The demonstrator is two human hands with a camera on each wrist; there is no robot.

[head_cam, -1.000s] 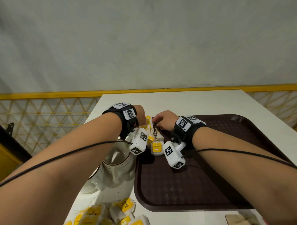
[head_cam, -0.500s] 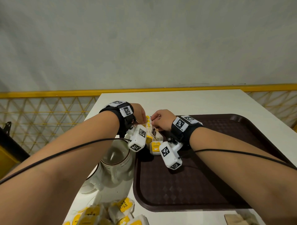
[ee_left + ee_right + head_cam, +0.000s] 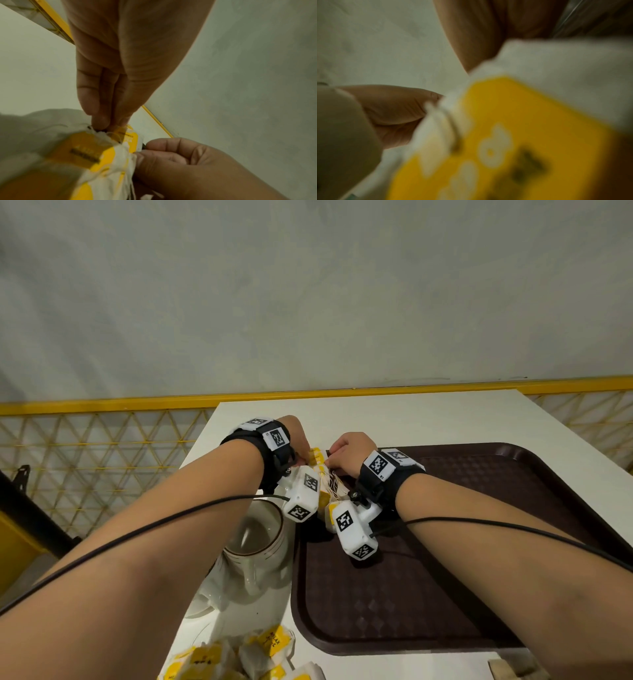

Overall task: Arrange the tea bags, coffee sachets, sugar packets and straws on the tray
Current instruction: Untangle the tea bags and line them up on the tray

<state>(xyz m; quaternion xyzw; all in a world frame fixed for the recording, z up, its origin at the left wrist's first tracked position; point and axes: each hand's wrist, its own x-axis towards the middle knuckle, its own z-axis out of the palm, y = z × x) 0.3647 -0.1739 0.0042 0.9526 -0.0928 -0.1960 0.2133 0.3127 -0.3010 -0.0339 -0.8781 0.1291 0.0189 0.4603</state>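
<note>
A bunch of white tea bags with yellow tags (image 3: pixel 321 478) hangs between both hands over the far left corner of the dark brown tray (image 3: pixel 479 542). My left hand (image 3: pixel 297 440) pinches the top of the bunch (image 3: pixel 102 146) with thumb and fingertips (image 3: pixel 102 119). My right hand (image 3: pixel 347 451) pinches the same bunch from the other side; in the left wrist view its curled fingers (image 3: pixel 171 148) grip the bags' edge. The right wrist view is blurred and shows a yellow tag (image 3: pixel 505 142) close up. The bags' strings look tangled.
A white mug (image 3: pixel 255 537) on a saucer stands just left of the tray. A pile of loose tea bags (image 3: pixel 239 655) lies at the table's near edge. A brown packet (image 3: pixel 513 671) pokes in at the bottom right. The white table (image 3: pixel 411 419) ends at a yellow mesh railing.
Both hands have shifted slightly left and away with the tea bags, staying together over the tray's far left corner. The grip looks the same.
</note>
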